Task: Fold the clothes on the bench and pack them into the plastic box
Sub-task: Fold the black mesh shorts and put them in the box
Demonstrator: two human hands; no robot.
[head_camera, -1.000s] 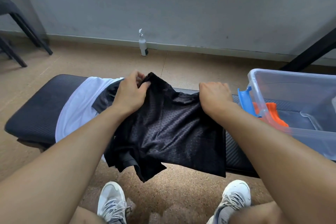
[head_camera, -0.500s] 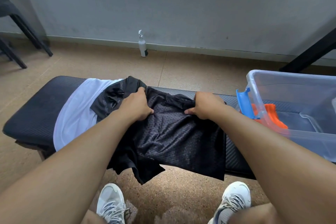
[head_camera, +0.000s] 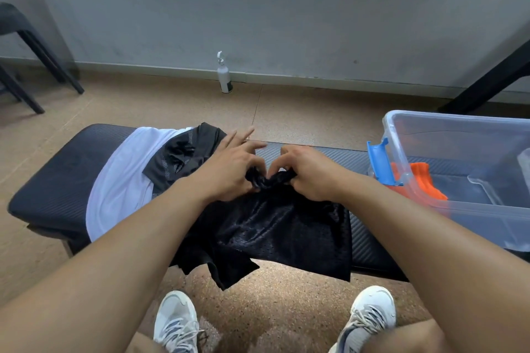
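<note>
Black mesh shorts (head_camera: 275, 235) lie across the padded black bench (head_camera: 54, 178), their lower edge hanging over the front. My left hand (head_camera: 229, 169) and my right hand (head_camera: 309, 172) meet at the shorts' top edge, both pinching bunched black fabric between them. Some fingers of my left hand stick out straight. A white garment (head_camera: 120, 180) and another black garment (head_camera: 183, 155) lie on the bench to the left. The clear plastic box (head_camera: 470, 206) stands on the bench's right end with an orange cloth (head_camera: 421, 178) inside.
The box has a blue latch (head_camera: 380, 160) on its near left side. A white spray bottle (head_camera: 224, 74) stands on the floor by the wall. Black chair legs (head_camera: 43, 66) are at the far left, a black table leg (head_camera: 487, 80) at the far right. My shoes are below the bench.
Both hands have drawn the shorts' top edge toward me and together, from spread apart at the far bench edge to meeting at the middle with the fabric gathered.
</note>
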